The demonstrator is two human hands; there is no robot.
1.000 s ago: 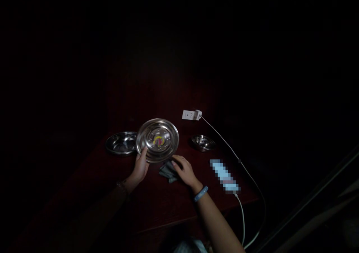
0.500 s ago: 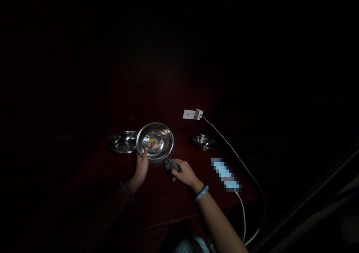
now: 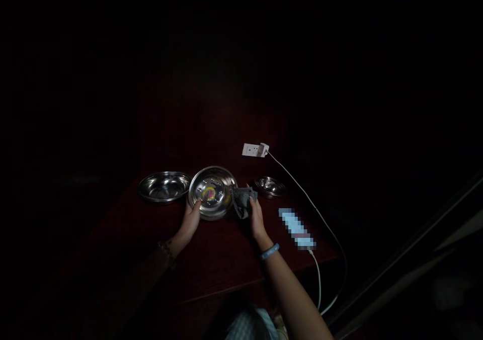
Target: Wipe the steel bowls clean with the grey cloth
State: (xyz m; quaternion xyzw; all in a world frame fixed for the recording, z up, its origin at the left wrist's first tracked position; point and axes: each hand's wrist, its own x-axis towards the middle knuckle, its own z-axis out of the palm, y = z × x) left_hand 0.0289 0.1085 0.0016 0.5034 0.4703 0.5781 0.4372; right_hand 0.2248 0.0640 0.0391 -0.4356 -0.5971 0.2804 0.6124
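Note:
The scene is very dark. My left hand (image 3: pixel 189 221) grips the near rim of a steel bowl (image 3: pixel 212 192) with a coloured sticker inside, tilted up toward me above the dark red table (image 3: pixel 211 259). My right hand (image 3: pixel 255 217) is closed on a grey cloth (image 3: pixel 243 200), raised beside the bowl's right rim. A blue band sits on my right wrist.
A second steel bowl (image 3: pixel 163 186) lies left of the held one, and a small steel bowl (image 3: pixel 269 186) lies right of it. A white power strip (image 3: pixel 255 150) sits behind, its cable (image 3: pixel 302 191) running to a blurred phone (image 3: pixel 296 228) near the table's right edge.
My right hand lifted the grey cloth off the table and brought it up to the bowl's right rim. The bowl was tipped lower and then held steady by my left hand.

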